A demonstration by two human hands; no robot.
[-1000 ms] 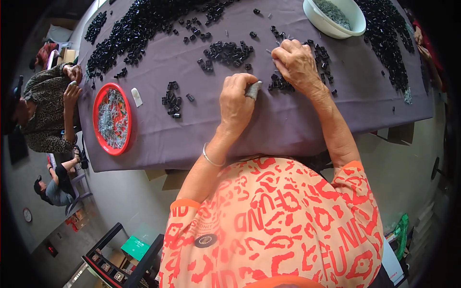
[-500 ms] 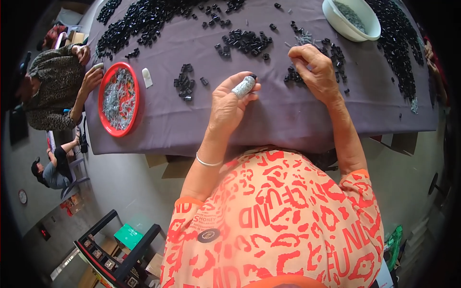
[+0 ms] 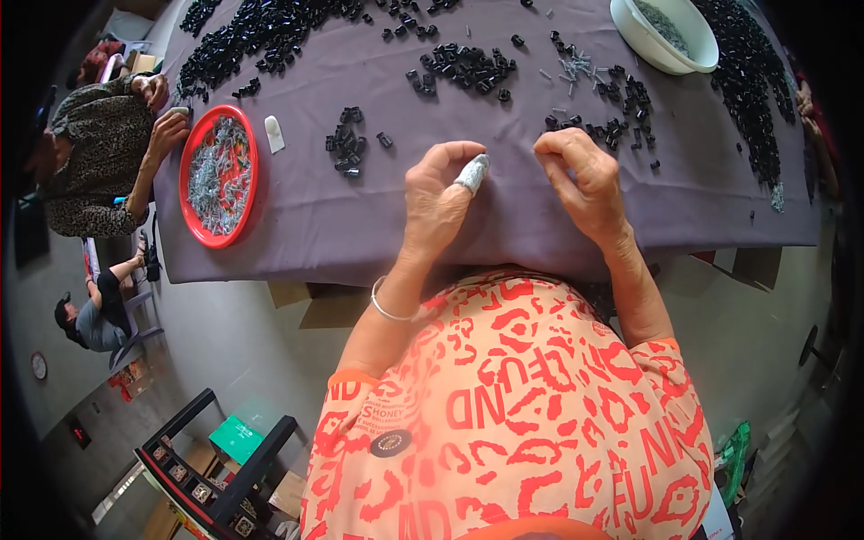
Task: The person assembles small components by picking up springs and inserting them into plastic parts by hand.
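Note:
My left hand (image 3: 434, 200) is over the near part of the cloth, its thumb in a pale finger wrap (image 3: 472, 175) and its fingers curled toward the thumb. Whatever it pinches is hidden. Facing it across a small gap, my right hand (image 3: 583, 180) has thumb and forefinger pressed together; what is between them is too small to make out. Just beyond the right hand lie loose small black plastic parts (image 3: 614, 133) and a scatter of thin clear pins (image 3: 578, 68). Another cluster of black parts (image 3: 346, 142) lies left of my left hand.
A red tray (image 3: 254, 184) of clear pins stands at the left, beside a co-worker's hand (image 3: 168, 130). At the far right is a white bowl (image 3: 621, 36) of similar pins. Large heaps of black parts (image 3: 243, 45) cover the back of the purple tablecloth (image 3: 297, 216).
My right hand has come down toward me from the scattered pins. My left hand has turned, and the black part seen at its fingertips is now out of sight.

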